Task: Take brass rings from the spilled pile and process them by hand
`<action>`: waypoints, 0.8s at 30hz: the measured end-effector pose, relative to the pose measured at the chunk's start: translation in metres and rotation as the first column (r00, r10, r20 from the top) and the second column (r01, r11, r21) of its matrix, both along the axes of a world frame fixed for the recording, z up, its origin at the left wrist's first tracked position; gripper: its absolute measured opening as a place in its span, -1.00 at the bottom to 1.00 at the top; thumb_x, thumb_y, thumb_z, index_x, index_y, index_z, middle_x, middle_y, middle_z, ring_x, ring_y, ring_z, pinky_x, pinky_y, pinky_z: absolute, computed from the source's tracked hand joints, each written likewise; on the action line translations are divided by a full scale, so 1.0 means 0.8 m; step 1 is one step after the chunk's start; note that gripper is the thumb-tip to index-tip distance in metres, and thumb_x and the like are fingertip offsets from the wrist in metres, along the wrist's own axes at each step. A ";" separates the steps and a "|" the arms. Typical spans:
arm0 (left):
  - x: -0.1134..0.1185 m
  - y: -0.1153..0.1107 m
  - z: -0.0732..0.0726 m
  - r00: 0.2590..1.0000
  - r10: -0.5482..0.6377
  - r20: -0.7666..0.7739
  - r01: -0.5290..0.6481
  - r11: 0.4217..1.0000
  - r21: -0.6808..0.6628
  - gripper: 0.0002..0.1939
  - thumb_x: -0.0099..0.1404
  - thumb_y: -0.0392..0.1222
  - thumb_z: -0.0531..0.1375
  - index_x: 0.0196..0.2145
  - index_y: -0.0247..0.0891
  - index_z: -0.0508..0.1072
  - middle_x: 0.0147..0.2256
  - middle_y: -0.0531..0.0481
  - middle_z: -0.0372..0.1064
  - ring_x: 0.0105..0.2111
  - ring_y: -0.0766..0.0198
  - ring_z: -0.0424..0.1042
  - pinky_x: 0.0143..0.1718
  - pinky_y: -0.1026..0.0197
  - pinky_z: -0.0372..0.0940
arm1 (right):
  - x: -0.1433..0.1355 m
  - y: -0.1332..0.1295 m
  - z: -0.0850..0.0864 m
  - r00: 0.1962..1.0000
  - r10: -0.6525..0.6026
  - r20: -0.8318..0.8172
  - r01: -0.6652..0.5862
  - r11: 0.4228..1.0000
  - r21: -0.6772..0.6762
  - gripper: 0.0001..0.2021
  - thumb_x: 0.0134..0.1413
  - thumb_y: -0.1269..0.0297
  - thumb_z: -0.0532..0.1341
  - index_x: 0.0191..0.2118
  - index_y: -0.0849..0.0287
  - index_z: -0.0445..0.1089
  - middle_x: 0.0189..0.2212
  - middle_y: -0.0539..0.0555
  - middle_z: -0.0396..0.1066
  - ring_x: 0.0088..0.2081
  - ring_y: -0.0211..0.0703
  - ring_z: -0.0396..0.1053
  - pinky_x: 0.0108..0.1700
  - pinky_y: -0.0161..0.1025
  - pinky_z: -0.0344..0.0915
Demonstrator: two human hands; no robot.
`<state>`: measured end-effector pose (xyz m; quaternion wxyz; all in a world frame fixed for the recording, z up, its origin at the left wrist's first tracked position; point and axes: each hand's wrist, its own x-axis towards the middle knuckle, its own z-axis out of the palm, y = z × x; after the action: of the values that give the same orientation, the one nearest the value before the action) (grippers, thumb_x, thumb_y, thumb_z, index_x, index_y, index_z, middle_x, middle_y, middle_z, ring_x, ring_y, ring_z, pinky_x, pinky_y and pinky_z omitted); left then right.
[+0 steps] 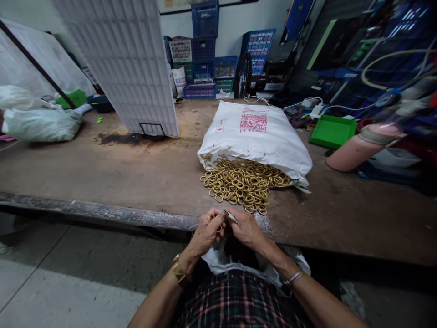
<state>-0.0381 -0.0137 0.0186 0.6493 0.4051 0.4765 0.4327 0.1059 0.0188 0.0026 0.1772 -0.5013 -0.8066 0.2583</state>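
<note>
Gold-coloured rings [219,229] sit in the closed fingers of my left hand [204,233], just off the table's front edge. My right hand [246,228] is closed around a small, flat, pale metal-looking tool [231,217], whose exact kind I cannot make out. The tool's tip meets the fingers of the left hand, and the contact point is partly hidden. Right beyond both hands, a heap of gold rings [239,182] spills from the mouth of a white sack [221,136] with red print, which lies on its side.
The brown table [136,175] has a worn front edge. A tall white ribbed panel [126,68] stands on it to the left, near a white plastic bag [43,125]. At right are a green tray [332,132] and a pink bottle [362,148]. Blue crates [205,50] are stacked behind.
</note>
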 end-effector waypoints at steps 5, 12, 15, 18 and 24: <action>-0.002 0.000 -0.001 1.000 0.003 0.002 -0.003 1.000 0.015 -0.64 0.14 0.12 0.12 -0.42 -0.27 0.24 -0.57 0.13 0.19 -0.67 0.48 0.16 -0.70 0.42 0.05 | -0.001 -0.002 0.002 0.993 0.033 0.111 -0.033 0.999 0.004 -0.83 -0.03 0.48 0.01 -0.36 0.18 0.33 -0.51 0.04 0.40 -0.47 -0.25 0.28 -0.42 -0.36 0.01; -0.002 -0.002 -0.002 0.999 0.010 -0.040 -0.009 1.000 0.020 -0.66 0.15 0.11 0.10 -0.44 -0.26 0.22 -0.60 0.15 0.18 -0.68 0.47 0.16 -0.69 0.41 0.07 | -0.003 -0.006 0.003 0.972 0.013 0.237 -0.022 0.999 0.035 -0.77 -0.04 0.47 0.00 -0.28 0.21 0.35 -0.45 0.10 0.45 -0.45 -0.21 0.31 -0.43 -0.31 -0.03; -0.001 -0.003 -0.003 0.999 0.009 -0.037 -0.008 1.000 0.021 -0.66 0.15 0.10 0.10 -0.44 -0.26 0.22 -0.60 0.15 0.18 -0.68 0.47 0.17 -0.69 0.41 0.07 | -0.004 -0.007 0.007 0.962 0.011 0.271 -0.020 0.999 0.034 -0.74 -0.05 0.48 0.00 -0.25 0.21 0.35 -0.43 0.11 0.46 -0.44 -0.20 0.32 -0.42 -0.30 -0.03; 0.000 -0.004 -0.006 0.999 0.017 -0.034 -0.016 0.999 0.031 -0.66 0.16 0.10 0.10 -0.45 -0.26 0.22 -0.62 0.15 0.18 -0.69 0.47 0.16 -0.69 0.42 0.07 | -0.004 -0.008 0.011 0.959 0.007 0.282 -0.017 0.999 0.031 -0.73 -0.05 0.49 -0.01 -0.23 0.21 0.34 -0.40 0.11 0.47 -0.41 -0.20 0.34 -0.40 -0.31 -0.02; -0.001 -0.004 -0.008 1.000 0.021 -0.024 -0.019 0.999 0.047 -0.67 0.17 0.09 0.10 -0.46 -0.26 0.22 -0.62 0.16 0.17 -0.69 0.47 0.16 -0.70 0.42 0.07 | -0.007 -0.010 0.012 0.937 -0.028 0.348 0.022 1.000 0.022 -0.74 -0.05 0.48 -0.02 -0.24 0.20 0.33 -0.41 0.12 0.47 -0.41 -0.18 0.36 -0.43 -0.28 -0.04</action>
<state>-0.0392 -0.0169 0.0118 0.6293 0.4208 0.4781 0.4453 0.1001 0.0111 0.0119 0.0393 -0.5478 -0.8210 0.1559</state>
